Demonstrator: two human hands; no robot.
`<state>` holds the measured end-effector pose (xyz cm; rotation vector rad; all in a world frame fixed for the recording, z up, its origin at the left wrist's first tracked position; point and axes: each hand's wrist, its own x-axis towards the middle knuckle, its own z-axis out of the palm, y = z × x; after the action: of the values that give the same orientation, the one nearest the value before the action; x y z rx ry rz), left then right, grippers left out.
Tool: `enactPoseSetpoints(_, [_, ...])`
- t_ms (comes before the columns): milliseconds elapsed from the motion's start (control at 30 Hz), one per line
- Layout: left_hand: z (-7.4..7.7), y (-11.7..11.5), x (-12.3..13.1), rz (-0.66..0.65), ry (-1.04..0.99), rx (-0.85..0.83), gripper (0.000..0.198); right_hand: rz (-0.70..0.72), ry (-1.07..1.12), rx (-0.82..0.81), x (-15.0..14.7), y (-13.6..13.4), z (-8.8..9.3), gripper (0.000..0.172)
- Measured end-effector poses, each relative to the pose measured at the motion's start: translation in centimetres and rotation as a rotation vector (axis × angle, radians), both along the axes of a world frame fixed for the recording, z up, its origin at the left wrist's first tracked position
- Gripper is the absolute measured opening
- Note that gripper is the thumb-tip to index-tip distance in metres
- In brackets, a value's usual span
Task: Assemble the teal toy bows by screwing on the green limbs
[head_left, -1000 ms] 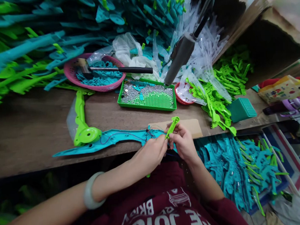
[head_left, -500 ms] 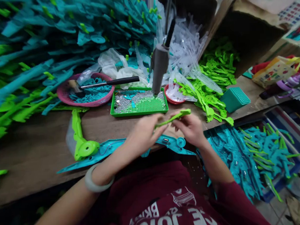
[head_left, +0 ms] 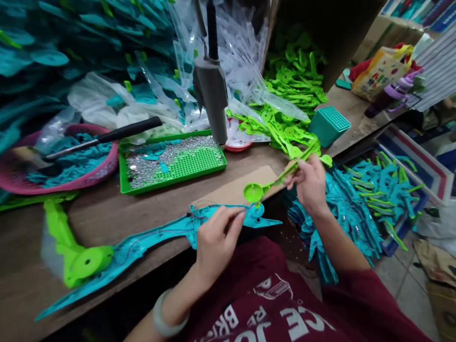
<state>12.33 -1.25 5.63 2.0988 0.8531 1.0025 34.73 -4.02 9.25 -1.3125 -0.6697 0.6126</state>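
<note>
Left hand (head_left: 215, 242) over a long blue part (head_left: 140, 239), right hand (head_left: 312, 187) grasping a green piece (head_left: 253, 192).
A pink basket (head_left: 109, 163) sits at far left; the blue part runs from lower left to centre, below a green tray (head_left: 175, 180); the left fingers curl, whether on anything I cannot tell; right of centre, the green piece slants up into the right fingers.

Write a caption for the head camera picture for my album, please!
Right hand holding a green plastic part, left hand over a long blue piece.
</note>
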Motion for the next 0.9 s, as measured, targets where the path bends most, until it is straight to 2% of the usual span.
enactPoseSetpoints(33, [-1.0,-0.2,-0.3,-0.038,0.047,0.103,0.022,0.013,0.118,-0.094,0.8,-0.9,-1.8,0.022])
enactPoseSetpoints(100, [-2.9,0.0,-0.4,-0.112,0.149,0.273,0.024,0.022,0.215,-0.194,1.9,-2.4,-4.7,0.027])
enactPoseSetpoints(167, [-4.3,0.7,-0.3,-0.134,0.248,0.367,0.026,0.026,0.241,-0.229,2.1,-3.0,-6.5,0.03])
enactPoseSetpoints(233, [-5.1,1.8,-0.5,-0.135,0.32,0.403,0.026,0.039,0.27,-0.243,2.0,-2.5,-7.4,0.031])
enactPoseSetpoints(400, [-4.7,4.5,-2.9,-0.123,0.406,0.549,0.024,0.143,0.325,-0.26,1.2,1.2,-7.8,0.036])
enactPoseSetpoints(500, [-3.8,4.8,-4.1,-0.113,0.402,0.637,0.018,0.266,0.348,-0.299,0.9,3.4,-7.6,0.037])
enactPoseSetpoints(567, [-3.2,4.6,-4.0,-0.079,0.412,0.589,0.015,0.342,0.354,-0.353,1.0,4.4,-7.3,0.036])
enactPoseSetpoints(667, [-2.8,4.3,-3.1,-0.013,0.4,0.412,0.017,0.398,0.34,-0.443,1.7,5.2,-6.9,0.033])
enactPoseSetpoints(767, [-2.9,4.3,-2.4,-0.073,0.365,0.316,0.017,0.425,0.326,-0.479,2.3,5.5,-6.4,0.03])
enactPoseSetpoints(900, [-3.1,4.0,-2.7,-0.137,0.345,0.316,0.014,0.493,0.321,-0.464,2.4,5.5,-6.1,0.03])
